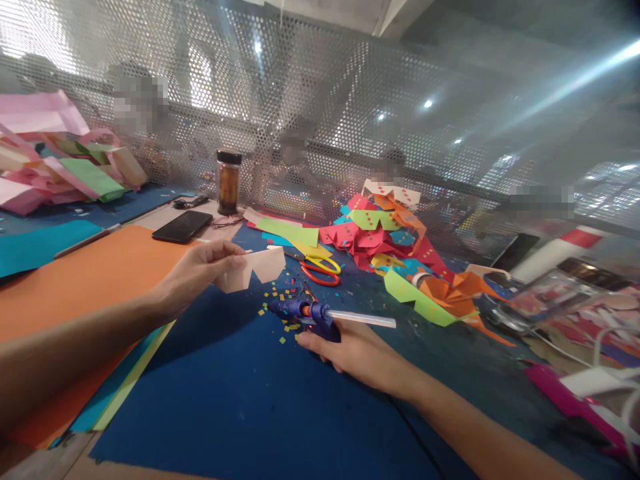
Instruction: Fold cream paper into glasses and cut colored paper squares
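My left hand (215,263) pinches a pale cream paper mask (270,263) by its left end, holding it above the blue mat (240,407). Wrapped around the handle of a blue hot glue gun (313,317) is my right hand (355,350). A white glue stick (363,319) juts from the back of the gun, and its nozzle points left. Small square paper bits (283,340) lie scattered about the nozzle. Just behind the mask rest scissors with red and yellow handles (323,270).
Several colourful dotted paper masks (370,233) are heaped at the back right. A black phone (183,226) and a lidded jar (229,183) stand left of centre. Orange paper sheets (110,273) cover the left. White cables and a magenta object (575,400) sit at right. Perforated metal screen (320,100) behind.
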A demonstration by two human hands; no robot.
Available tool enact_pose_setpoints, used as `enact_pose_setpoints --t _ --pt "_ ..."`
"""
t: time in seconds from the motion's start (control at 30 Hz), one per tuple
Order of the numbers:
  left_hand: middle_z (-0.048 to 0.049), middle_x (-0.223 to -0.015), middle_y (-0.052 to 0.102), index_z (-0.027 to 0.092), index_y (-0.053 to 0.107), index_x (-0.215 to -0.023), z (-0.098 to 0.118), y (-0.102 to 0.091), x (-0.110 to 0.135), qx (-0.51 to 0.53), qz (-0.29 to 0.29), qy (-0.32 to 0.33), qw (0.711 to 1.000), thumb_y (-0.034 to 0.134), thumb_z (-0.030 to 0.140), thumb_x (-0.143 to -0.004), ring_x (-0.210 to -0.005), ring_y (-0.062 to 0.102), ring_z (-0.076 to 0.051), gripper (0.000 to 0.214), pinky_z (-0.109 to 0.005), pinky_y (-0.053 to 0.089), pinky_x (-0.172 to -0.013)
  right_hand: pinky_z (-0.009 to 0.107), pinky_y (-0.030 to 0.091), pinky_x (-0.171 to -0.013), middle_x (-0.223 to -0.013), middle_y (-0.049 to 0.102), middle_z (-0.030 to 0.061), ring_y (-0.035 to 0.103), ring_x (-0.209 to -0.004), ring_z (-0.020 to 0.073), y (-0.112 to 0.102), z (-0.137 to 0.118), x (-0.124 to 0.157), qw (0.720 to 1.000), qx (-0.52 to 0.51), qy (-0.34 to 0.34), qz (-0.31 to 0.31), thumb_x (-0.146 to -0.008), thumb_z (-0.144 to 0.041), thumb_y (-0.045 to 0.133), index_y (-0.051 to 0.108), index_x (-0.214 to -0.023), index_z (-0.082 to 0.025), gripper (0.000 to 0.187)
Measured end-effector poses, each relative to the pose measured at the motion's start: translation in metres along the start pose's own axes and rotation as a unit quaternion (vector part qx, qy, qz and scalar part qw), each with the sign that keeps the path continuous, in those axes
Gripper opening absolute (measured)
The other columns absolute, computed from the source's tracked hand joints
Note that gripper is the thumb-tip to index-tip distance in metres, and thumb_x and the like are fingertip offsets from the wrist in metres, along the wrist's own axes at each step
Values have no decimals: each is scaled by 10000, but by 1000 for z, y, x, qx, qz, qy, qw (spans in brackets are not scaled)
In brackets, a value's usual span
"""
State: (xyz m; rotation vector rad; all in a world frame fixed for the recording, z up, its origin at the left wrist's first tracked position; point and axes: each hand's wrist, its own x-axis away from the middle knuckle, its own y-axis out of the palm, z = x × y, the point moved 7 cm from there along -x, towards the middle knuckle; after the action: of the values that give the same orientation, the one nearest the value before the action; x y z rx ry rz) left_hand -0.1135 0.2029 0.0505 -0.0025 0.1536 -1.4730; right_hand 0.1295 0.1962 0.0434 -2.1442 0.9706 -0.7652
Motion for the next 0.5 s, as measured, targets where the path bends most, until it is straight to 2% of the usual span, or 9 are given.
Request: enact_pose_setpoints --t 0.5 --pt "26 -715 622 187 644 -888 0 0 1 1 5 -2 1000 669 403 -801 -602 534 -109 234 -220 378 -551 251 372 -504 -703 614 -1 509 -574 118 1 -2 1 1000 3 4 -6 -869 -592 519 650 -920 -198 419"
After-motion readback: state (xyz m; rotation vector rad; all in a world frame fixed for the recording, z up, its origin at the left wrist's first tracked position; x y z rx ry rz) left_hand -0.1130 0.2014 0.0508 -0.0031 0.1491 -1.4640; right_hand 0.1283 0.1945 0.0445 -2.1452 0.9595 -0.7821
